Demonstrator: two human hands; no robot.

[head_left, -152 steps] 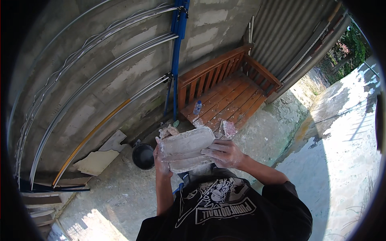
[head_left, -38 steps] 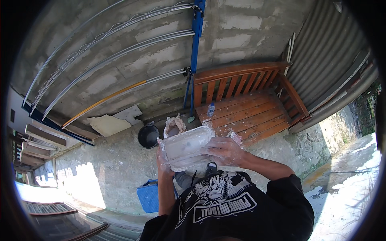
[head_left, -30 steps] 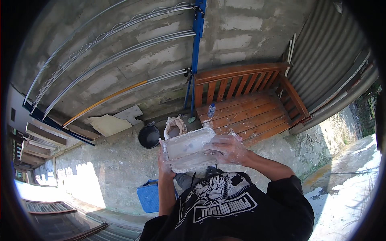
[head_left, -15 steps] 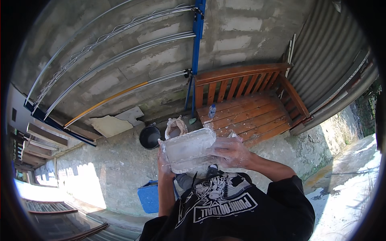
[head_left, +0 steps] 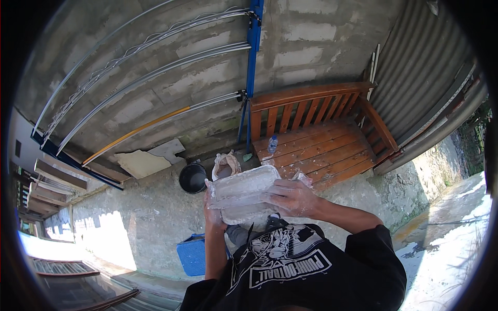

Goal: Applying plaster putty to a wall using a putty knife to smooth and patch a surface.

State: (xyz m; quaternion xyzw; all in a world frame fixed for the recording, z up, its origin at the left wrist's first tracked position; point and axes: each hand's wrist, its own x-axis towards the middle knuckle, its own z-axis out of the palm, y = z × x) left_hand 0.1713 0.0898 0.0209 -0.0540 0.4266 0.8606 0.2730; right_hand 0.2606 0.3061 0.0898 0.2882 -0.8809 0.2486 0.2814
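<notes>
In front of my body, a rectangular, whitish, translucent plastic container (head_left: 241,187), coated in white powder, is held up tilted. My left hand (head_left: 211,206) grips its left edge, with its thumb at the upper left corner and the other fingers mostly hidden. On the opposite side, my right hand (head_left: 294,198) is closed at the container's right end, its fingers reaching over the powdery surface. Both hands look dusted white. Just beyond the container stand an open pale bag (head_left: 226,164) and a black bucket (head_left: 192,179), with something greyish inside the bucket.
A wooden bench (head_left: 324,150), flecked with white, stands at the far right with a small plastic bottle (head_left: 272,144) on it. To the left are broken boards (head_left: 142,161) against the block wall and a blue basket-like object (head_left: 192,255) on the concrete floor. A blue post (head_left: 253,57) carries metal rods.
The container has tipped slightly, showing more of its powdery surface. My right hand has shifted a little left and down along it, while my left hand keeps its place.
</notes>
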